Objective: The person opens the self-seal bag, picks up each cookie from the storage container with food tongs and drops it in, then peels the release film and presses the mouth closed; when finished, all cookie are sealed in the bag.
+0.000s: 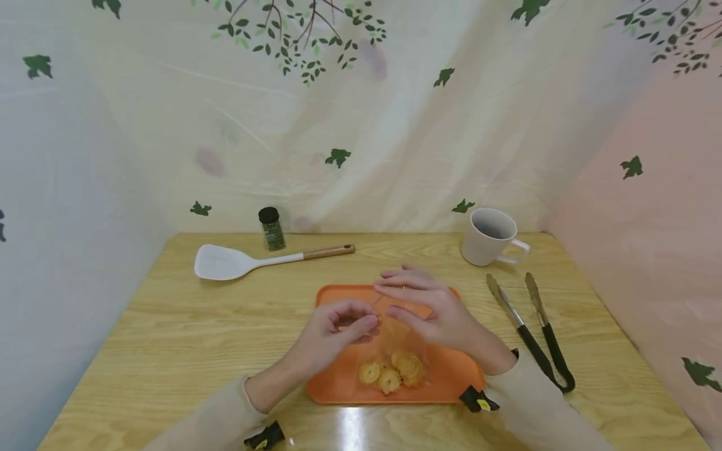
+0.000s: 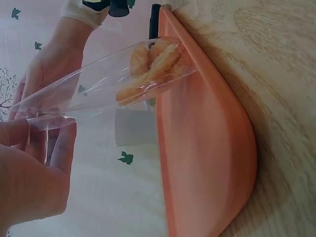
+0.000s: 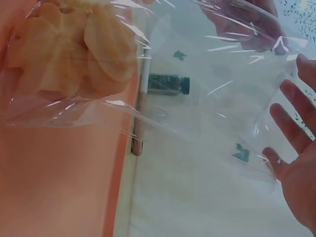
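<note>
A clear plastic bag (image 2: 94, 91) hangs over the orange tray (image 1: 333, 389), its lower end full of several golden flower-shaped cookies (image 1: 389, 374). In the head view the film itself is hard to make out. My left hand (image 1: 329, 332) pinches the bag's upper edge between thumb and fingers. Opposite it, my right hand (image 1: 437, 313) has its fingers extended and spread. The right wrist view shows those fingers (image 3: 291, 116) against the film at the bag's mouth, not curled round it. The cookies (image 3: 59, 52) sit bunched at the bag's bottom, low over the tray.
A white spatula (image 1: 225, 263) with a wooden handle lies at the back left, near a black-capped spice jar (image 1: 273, 232). At the back right stands a white mug (image 1: 486, 241). Black-handled tongs (image 1: 536, 341) lie spread to the right of the tray.
</note>
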The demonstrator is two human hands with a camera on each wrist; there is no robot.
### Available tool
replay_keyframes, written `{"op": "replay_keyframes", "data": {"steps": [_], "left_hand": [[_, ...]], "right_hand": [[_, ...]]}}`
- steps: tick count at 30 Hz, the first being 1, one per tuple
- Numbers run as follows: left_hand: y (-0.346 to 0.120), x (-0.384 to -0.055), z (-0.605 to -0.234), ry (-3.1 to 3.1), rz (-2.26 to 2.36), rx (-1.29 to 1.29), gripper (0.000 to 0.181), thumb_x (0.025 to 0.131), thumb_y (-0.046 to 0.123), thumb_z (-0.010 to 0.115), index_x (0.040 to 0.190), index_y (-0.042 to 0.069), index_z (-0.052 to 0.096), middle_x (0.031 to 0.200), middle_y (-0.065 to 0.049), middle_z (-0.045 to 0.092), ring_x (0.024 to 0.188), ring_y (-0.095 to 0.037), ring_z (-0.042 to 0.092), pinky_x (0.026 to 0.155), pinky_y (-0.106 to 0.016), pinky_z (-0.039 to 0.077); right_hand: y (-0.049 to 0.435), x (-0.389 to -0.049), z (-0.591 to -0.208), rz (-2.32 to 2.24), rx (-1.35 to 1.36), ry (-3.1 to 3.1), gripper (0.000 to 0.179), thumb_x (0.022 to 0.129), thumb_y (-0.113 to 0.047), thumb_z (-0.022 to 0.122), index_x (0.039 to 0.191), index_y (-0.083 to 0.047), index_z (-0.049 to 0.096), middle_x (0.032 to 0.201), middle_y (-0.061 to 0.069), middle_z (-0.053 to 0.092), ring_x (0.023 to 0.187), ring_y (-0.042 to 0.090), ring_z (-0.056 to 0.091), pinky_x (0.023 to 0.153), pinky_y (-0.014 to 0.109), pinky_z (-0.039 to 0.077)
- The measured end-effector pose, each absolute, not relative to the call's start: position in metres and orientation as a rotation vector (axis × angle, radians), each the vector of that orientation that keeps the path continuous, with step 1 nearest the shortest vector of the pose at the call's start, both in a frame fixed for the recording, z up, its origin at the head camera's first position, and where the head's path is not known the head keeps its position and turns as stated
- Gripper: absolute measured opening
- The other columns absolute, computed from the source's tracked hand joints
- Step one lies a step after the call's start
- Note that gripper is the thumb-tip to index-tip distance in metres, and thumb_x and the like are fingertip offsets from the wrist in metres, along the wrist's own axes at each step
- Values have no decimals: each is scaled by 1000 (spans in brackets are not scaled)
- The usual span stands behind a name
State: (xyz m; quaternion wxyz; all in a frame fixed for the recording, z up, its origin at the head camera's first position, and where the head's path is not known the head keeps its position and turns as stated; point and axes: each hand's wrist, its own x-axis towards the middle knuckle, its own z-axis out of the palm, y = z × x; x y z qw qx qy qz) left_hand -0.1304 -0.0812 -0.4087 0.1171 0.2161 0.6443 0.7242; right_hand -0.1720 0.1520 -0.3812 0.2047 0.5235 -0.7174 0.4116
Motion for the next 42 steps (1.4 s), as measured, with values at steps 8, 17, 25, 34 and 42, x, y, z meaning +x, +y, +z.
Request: {"op": "replay_keyframes", "data": {"steps": [8,17,25,34,42], "left_hand": [[-81,-131,-408,1924,2107,665,16,101,9,65,109,-3,69,108,-32,67,95,-33,71,82,-43,60],[-82,-131,-411,2013,2057,742,16,101,9,65,108,-3,70,105,-22,71,95,-39,70,81,-40,60],[-84,-128,-411,1968,2104,698,17,101,10,64,110,-4,69,107,-27,69,95,-32,72,80,-45,60],[-83,-126,-410,1953,2128,671,17,101,9,64,110,-4,68,107,-30,69,93,-22,73,79,-46,60],[-83,-126,-409,1969,2113,636,17,102,11,64,109,-4,68,105,-26,70,93,-23,73,79,-41,60]], "right_hand": [[152,-173,-387,1178,1495,-2083,32,101,-21,66,125,0,71,120,10,70,115,29,63,117,49,32],[151,-175,-384,1128,1562,-2243,52,95,-2,66,146,-9,55,134,2,64,130,24,53,114,59,26],[151,-177,-385,1158,1570,-2085,41,99,-11,67,139,-3,61,101,-4,72,97,14,65,112,50,35],[144,-177,-392,872,1471,-1775,34,100,-19,67,130,-3,69,104,10,68,80,19,62,95,47,49],[144,-175,-396,788,1423,-1719,23,101,-16,65,116,-1,75,103,11,69,86,22,68,91,54,52]]}}
